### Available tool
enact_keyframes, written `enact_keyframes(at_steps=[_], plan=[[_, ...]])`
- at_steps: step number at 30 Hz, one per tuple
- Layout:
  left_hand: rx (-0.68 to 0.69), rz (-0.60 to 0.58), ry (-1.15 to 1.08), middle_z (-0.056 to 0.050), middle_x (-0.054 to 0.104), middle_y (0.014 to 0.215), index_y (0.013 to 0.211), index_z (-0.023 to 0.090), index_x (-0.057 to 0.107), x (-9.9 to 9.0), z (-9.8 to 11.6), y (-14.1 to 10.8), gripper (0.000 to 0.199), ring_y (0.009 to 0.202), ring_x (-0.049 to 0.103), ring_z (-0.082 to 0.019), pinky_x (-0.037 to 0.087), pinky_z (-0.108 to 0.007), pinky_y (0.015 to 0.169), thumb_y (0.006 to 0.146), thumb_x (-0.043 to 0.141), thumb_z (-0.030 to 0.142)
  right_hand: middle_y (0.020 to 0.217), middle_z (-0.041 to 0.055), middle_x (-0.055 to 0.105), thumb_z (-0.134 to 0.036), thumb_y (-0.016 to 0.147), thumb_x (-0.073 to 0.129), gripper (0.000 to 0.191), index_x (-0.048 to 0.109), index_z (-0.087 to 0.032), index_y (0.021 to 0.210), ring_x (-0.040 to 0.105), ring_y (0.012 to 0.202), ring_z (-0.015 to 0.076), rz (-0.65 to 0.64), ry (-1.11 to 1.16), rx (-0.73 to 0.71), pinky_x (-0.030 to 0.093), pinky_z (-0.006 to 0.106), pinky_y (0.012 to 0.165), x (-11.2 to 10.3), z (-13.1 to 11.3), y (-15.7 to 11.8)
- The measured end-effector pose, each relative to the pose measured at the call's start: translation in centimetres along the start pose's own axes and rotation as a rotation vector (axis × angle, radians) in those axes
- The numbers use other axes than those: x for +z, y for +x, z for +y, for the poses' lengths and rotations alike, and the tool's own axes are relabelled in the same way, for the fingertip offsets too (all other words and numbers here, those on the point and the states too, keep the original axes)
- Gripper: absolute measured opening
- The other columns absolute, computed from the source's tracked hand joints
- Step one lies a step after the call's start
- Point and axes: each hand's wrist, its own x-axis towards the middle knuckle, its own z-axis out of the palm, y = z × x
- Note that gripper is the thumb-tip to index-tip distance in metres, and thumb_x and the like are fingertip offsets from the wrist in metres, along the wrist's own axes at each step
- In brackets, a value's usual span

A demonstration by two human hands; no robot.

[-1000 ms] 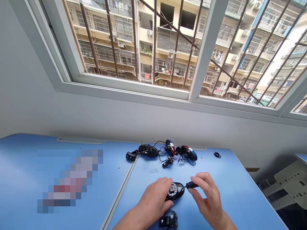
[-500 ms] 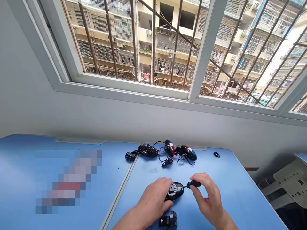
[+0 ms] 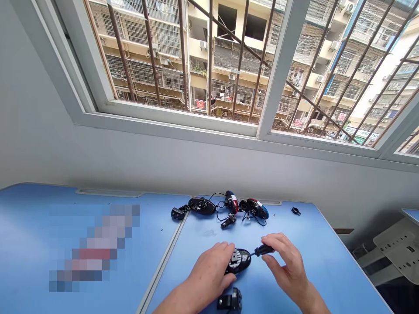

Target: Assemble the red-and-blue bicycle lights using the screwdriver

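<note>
My left hand [image 3: 214,266] is closed over the left part of a black oval device [image 3: 241,261], pressing it to the blue table. The device's face has a pale slotted grille, partly hidden by my fingers. A short screwdriver [image 3: 263,250] with a black handle points left, its tip at the device's right end. My right hand [image 3: 288,266] has its fingertips on the handle, with the thumb slightly away from it. Just below my left hand lies a small black clamp-like part [image 3: 231,301], cut off by the frame's bottom.
Along the table's back edge are a black oval unit [image 3: 202,206], two more units with red, white and blue tops [image 3: 231,201], cables and a small black switch-like part [image 3: 228,221]. A black ring clip [image 3: 296,211] lies at the right. A seam [image 3: 163,261] divides the tables. A blurred patch covers the left.
My right thumb has come away from the screwdriver's handle and the hand has shifted slightly right. The handle has turned a little. My left hand and the device stay put.
</note>
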Motion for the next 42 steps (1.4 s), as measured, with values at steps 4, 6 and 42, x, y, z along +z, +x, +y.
enact_keyframes(at_steps=[4,6,42], plan=[[0.007,0.005,0.0,-0.006,0.064,0.1,0.098,0.02,0.058,0.19,-0.13,0.07,0.026,0.092,0.059,-0.026,0.044,-0.032,0.073,0.073,0.065,0.023,0.088,0.0063,0.063,-0.005,0.087,0.052,0.039,0.052,-0.024,0.122,0.058,0.075,0.0182,0.027,0.0,-0.002,0.052,0.031,0.059,-0.04,-0.19,0.13],[0.004,0.003,0.0,-0.006,0.064,0.101,0.098,0.02,0.058,0.28,-0.21,0.12,0.026,0.092,0.059,-0.026,0.044,-0.032,0.073,0.073,0.065,0.023,0.088,0.006,0.064,-0.003,0.086,0.052,0.04,0.052,-0.024,0.121,0.059,0.075,0.0176,0.037,0.002,0.005,0.052,0.031,0.059,-0.12,-0.32,0.14],[-0.001,0.003,0.002,-0.004,0.064,0.099,0.093,0.021,0.056,-0.01,-0.02,0.0,0.023,0.093,0.059,-0.025,0.043,-0.031,0.073,0.071,0.063,0.024,0.09,0.0078,0.063,-0.016,0.09,0.051,0.024,0.052,-0.022,0.113,0.062,0.081,0.0208,0.102,-0.012,0.006,0.056,0.037,0.064,0.73,-0.8,0.32]])
